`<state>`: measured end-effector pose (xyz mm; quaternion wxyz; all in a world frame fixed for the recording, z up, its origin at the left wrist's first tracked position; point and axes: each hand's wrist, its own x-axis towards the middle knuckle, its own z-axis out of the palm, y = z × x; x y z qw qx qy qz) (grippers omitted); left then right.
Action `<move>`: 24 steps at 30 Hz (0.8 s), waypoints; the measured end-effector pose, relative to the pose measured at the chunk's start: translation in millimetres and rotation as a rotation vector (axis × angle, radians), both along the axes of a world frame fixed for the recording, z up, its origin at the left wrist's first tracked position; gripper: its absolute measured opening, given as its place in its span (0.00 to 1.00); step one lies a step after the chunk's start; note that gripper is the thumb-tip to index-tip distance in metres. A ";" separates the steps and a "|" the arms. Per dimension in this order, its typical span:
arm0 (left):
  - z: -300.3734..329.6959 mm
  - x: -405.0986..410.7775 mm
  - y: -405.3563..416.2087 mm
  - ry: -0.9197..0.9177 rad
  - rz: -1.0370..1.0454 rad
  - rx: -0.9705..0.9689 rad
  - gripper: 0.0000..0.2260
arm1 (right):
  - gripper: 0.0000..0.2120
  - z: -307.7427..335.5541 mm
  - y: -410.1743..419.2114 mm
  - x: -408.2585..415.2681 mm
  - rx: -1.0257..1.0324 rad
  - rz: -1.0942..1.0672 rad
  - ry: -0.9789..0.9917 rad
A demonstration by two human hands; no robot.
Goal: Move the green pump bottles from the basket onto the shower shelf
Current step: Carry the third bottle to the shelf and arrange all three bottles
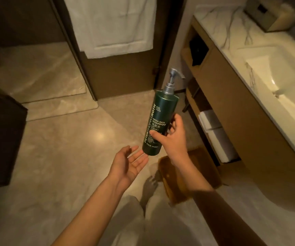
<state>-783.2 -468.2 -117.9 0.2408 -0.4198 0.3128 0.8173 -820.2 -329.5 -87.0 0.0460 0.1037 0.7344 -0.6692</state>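
A dark green pump bottle [158, 119] with a silver pump and white shampoo lettering is held upright, slightly tilted, above the floor. My right hand [174, 134] grips its lower half from the right, thumb across the label. My left hand [130, 161] is open, palm up, with the fingertips just under the bottle's base. A brown woven basket [182, 176] stands on the floor below my right forearm, which hides most of its inside. No shower shelf is in view.
A vanity with a marble top [231, 32] and sink [274, 80] runs along the right, with white rolls [214, 132] in its open lower shelf. A white towel [114, 25] hangs on a dark door ahead. A dark cabinet [1, 132] stands left.
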 end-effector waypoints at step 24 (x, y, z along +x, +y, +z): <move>22.3 -176.2 -335.9 0.132 0.601 -0.090 0.12 | 0.36 23.7 -379.1 -245.6 -0.100 0.613 0.216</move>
